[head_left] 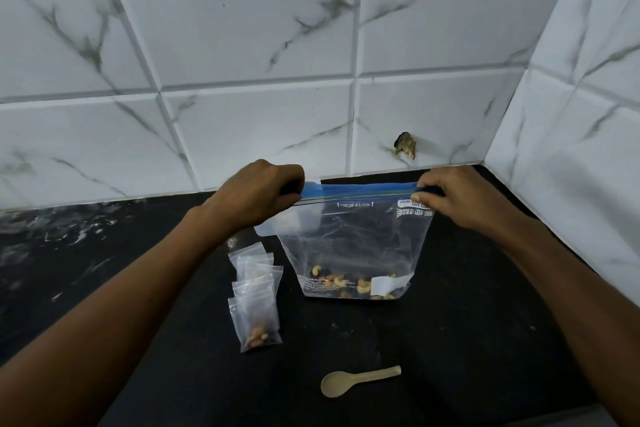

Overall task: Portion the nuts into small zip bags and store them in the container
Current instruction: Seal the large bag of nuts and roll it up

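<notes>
A large clear zip bag with a blue seal strip stands upright on the black counter, a few cashews and dark nuts at its bottom. My left hand pinches the left end of the blue strip. My right hand pinches the strip's right end, so the top is stretched between them. Left of the big bag lie several small clear zip bags in an overlapping row; the nearest one holds nuts.
A beige plastic spoon lies on the black counter in front of the bag. White marble-look tiled walls form a corner behind and to the right. A chipped hole marks the back wall.
</notes>
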A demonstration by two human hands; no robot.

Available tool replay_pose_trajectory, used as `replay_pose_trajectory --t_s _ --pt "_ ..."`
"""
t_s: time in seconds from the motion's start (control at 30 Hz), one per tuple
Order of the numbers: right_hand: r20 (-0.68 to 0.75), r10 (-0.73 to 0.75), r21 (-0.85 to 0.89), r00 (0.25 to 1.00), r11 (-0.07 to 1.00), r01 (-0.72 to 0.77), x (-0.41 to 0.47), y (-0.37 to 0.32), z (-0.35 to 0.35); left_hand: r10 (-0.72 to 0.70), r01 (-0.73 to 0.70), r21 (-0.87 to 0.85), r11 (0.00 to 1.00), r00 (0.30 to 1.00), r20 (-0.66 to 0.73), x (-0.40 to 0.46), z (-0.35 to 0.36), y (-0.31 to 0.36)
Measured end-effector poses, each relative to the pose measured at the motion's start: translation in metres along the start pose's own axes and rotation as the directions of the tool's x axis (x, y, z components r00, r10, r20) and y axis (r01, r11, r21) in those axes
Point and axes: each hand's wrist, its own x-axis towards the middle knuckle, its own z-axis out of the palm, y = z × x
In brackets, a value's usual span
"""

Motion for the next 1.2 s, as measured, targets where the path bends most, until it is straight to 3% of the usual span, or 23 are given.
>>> replay_pose_trajectory --t_s 0.17,0.37,0.67,0.93,1.2 --pt "-0.022 0.023 0.067 0.999 0.998 -0.021 -0.001 -0.003 0.001 -0.060 0.049 -0.167 0.985 0.997 -0.056 -0.001 0.008 0.000" --pt "0.113 0.069 -0.078 0.991 0.995 -0.061 0.010 -0.009 0.000 -0.088 0.081 -0.210 0.974 0.996 -0.027 0.004 0.011 0.003" --pt "0.222 -0.092 -0.069 0.971 0.992 0.109 0.037 -0.057 0.017 -0.085 0.096 -0.256 0.962 0.995 0.055 0.014 0.007 0.021" --pt "0.177 -0.108 -0.126 0.978 0.983 0.131 0.051 -0.080 0.028 -0.077 0.088 -0.140 0.986 0.994 0.083 0.021 0.011 0.030" --pt "0.163 -0.122 -0.067 0.979 0.989 0.134 0.050 -0.085 0.031 -0.056 0.058 -0.035 0.998 0.997 0.047 0.023 0.017 0.041"
